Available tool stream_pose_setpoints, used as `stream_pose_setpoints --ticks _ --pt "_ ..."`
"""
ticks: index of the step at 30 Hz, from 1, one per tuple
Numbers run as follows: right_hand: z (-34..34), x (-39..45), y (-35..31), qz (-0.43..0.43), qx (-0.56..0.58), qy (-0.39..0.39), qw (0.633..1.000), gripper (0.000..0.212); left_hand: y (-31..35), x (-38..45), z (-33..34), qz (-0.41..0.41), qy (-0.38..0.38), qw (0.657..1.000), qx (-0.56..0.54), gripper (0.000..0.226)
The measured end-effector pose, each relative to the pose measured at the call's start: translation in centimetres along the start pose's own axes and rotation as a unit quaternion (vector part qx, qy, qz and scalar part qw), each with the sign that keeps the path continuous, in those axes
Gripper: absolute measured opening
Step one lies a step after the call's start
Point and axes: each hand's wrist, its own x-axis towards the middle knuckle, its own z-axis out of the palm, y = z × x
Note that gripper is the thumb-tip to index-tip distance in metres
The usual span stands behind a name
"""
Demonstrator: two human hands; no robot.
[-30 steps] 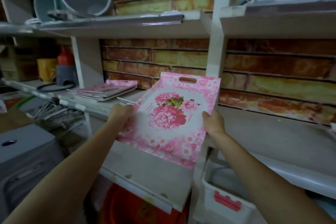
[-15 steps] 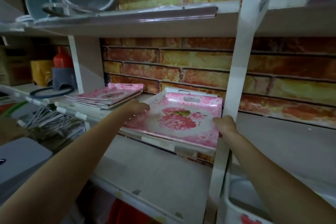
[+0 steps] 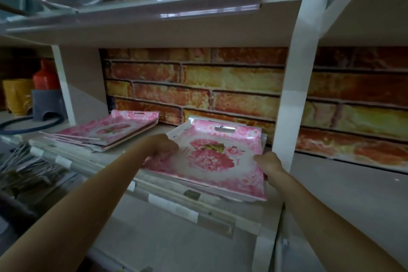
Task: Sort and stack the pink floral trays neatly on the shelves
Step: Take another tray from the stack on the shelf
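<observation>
A white shelf (image 3: 220,223) runs in front of a wall of orange and red brick pattern (image 3: 220,86). A second ago the pink floral plastic tray in clear wrapping (image 3: 212,161) was held up tilted; it now lies flat on a small right-hand stack beside the white upright post (image 3: 291,95). The left hand (image 3: 161,146) curls over its left edge and the right hand (image 3: 268,164) grips its right edge, squaring it. A second stack of pink trays (image 3: 110,131) sits to the left, apart. This tray looks placed; only alignment remains

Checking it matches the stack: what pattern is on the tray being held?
Pink floral tray: big pink blooms centred, small-flower border; head view.
</observation>
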Motion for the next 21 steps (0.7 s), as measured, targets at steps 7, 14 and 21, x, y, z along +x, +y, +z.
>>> stream_pose_setpoints --ticks 7,14,21 --pt "0.5 2.1 -0.7 0.015 0.014 0.007 1.0 0.017 0.3 4.1 0.1 0.032 0.014 0.999 -0.006 0.028" --pt "1.1 2.5 -1.2 0.024 0.039 0.041 0.998 0.012 0.6 5.7 -0.1 0.111 -0.02 0.989 -0.096 0.047" --pt "1.6 1.1 -1.4 0.037 0.05 0.07 0.996 0.017 -0.6 8.1 0.0 0.122 -0.055 0.988 -0.074 0.02"
